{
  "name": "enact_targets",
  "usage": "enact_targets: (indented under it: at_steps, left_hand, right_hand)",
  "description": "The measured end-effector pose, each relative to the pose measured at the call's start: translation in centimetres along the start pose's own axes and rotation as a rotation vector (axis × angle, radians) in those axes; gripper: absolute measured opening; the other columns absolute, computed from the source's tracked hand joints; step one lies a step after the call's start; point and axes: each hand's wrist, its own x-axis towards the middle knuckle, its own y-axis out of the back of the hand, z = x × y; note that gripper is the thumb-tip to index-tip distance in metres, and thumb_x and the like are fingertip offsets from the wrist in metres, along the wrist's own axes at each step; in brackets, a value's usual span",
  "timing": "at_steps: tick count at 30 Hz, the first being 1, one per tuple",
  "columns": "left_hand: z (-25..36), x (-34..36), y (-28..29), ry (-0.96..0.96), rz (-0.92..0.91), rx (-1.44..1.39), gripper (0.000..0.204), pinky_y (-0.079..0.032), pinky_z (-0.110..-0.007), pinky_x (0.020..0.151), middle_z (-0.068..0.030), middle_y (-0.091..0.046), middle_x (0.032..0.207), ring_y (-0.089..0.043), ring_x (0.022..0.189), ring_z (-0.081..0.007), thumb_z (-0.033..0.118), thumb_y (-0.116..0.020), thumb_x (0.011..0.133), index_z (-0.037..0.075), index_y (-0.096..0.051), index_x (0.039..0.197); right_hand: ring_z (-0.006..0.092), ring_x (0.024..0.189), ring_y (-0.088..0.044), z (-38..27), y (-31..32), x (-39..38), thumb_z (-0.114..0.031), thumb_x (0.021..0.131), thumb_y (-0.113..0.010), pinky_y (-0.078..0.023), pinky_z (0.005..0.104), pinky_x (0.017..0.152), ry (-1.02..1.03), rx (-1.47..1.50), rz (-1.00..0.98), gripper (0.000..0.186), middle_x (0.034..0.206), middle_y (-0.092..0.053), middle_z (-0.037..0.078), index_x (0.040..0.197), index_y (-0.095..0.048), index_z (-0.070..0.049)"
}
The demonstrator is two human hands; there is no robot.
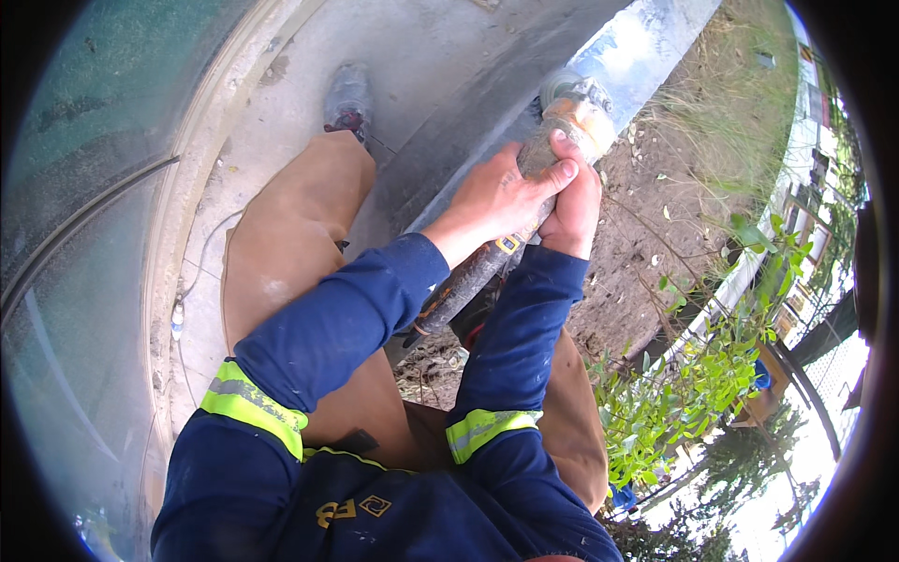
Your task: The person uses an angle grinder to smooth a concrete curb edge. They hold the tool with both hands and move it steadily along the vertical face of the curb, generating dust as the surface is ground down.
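Both my hands are closed around a dusty angle grinder (465, 286), whose long body slants from between my forearms up to the right. My left hand (496, 195) wraps the body from the left. On the right side, nearer the head, my right hand (574, 199) grips it, its thumb close to the left thumb. The orange and grey grinder head (582, 114) rests over a pale concrete ledge (646, 47). A round disc or guard (559, 84) shows at its far left; whether it touches the concrete I cannot tell.
A glass pane in a pale frame (201, 122) stands on the left. A thin cable (198, 267) lies on the paved floor near my left leg (290, 225). Dry soil and grass (740, 122) lie right of the ledge, with a leafy shrub (684, 384) close to my right side.
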Motion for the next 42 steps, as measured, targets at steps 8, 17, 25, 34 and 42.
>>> enact_targets:
  at_steps: [8, 17, 25, 34, 42]
  left_hand:
    - [1.6, -0.2, 0.4, 0.034, -0.072, 0.130, 0.122, -0.053, -0.041, 0.099, -0.0366, -0.061, 0.131, -0.065, 0.120, -0.0402, 0.081, -0.065, 0.082, -0.016, -0.036, 0.149]
    - [0.4, 0.0, 0.4, 0.001, -0.061, -0.008, 0.114, -0.053, -0.042, 0.099, -0.0347, -0.062, 0.130, -0.064, 0.121, -0.0394, 0.079, -0.064, 0.084, -0.014, -0.040, 0.147]
    - [0.9, -0.5, 0.1, 0.036, -0.018, 0.041, 0.111, -0.051, -0.043, 0.101, -0.0340, -0.061, 0.131, -0.062, 0.125, -0.0407, 0.079, -0.064, 0.085, -0.013, -0.043, 0.144]
    - [0.5, -0.2, -0.1, 0.030, -0.040, 0.027, 0.112, -0.052, -0.043, 0.100, -0.0355, -0.061, 0.129, -0.063, 0.123, -0.0418, 0.079, -0.063, 0.085, -0.017, -0.042, 0.140]
    - [0.9, -0.4, 0.1, 0.091, -0.041, 0.055, 0.119, -0.053, -0.044, 0.098, -0.0393, -0.060, 0.126, -0.065, 0.119, -0.0429, 0.081, -0.061, 0.085, -0.020, -0.035, 0.141]
  right_hand:
    - [0.0227, 0.090, -0.069, 0.3, 0.5, -0.5, -0.015, 0.091, -0.074, -0.058, 0.0375, 0.078, 0.054, 0.089, 0.095, 0.038, 0.105, -0.070, 0.015, 0.119, -0.065, 0.009]
    - [0.0218, 0.086, -0.069, -0.3, -0.5, -0.4, -0.016, 0.090, -0.075, -0.057, 0.0366, 0.078, 0.023, -0.046, 0.023, 0.038, 0.102, -0.070, 0.013, 0.117, -0.066, 0.009]
    - [0.0224, 0.090, -0.069, -0.3, 0.1, -0.3, -0.014, 0.090, -0.074, -0.057, 0.0368, 0.080, 0.013, -0.007, 0.020, 0.037, 0.105, -0.070, 0.014, 0.119, -0.065, 0.008]
    - [0.0225, 0.087, -0.068, -0.4, 0.0, -0.4, -0.013, 0.090, -0.074, -0.057, 0.0367, 0.078, 0.014, 0.016, 0.012, 0.038, 0.105, -0.070, 0.013, 0.119, -0.064, 0.009]
    - [0.0217, 0.087, -0.068, -0.3, 0.5, 0.0, -0.014, 0.090, -0.074, -0.057, 0.0354, 0.076, -0.016, -0.038, 0.022, 0.036, 0.103, -0.070, 0.013, 0.118, -0.065, 0.008]
